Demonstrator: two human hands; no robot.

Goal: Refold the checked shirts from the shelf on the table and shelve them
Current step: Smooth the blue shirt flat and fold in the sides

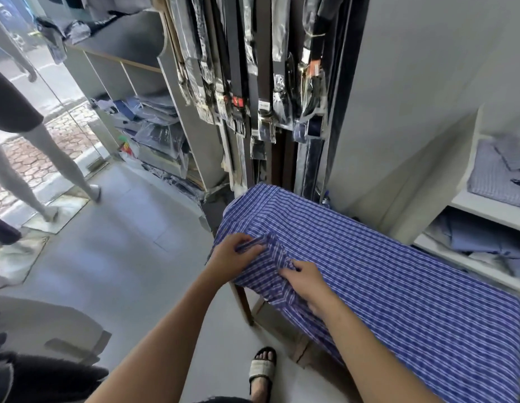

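White shelves (485, 209) at the right edge hold folded shirts (497, 175) on two levels. An open shelf unit (191, 141) at upper left holds bagged shirts (157, 132). One blue checked shirt (398, 286) lies spread over the wooden-legged table (243, 299) at lower right, on a grey floor (122, 242). The left hand (234, 254) grips a bunched fold of it, and the right hand (306, 282) pinches the cloth just beside. Belts (253, 68) hang at top centre.

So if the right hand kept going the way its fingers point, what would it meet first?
Probably the bunched fold of the blue checked shirt, just ahead; the left hand grips it beyond.
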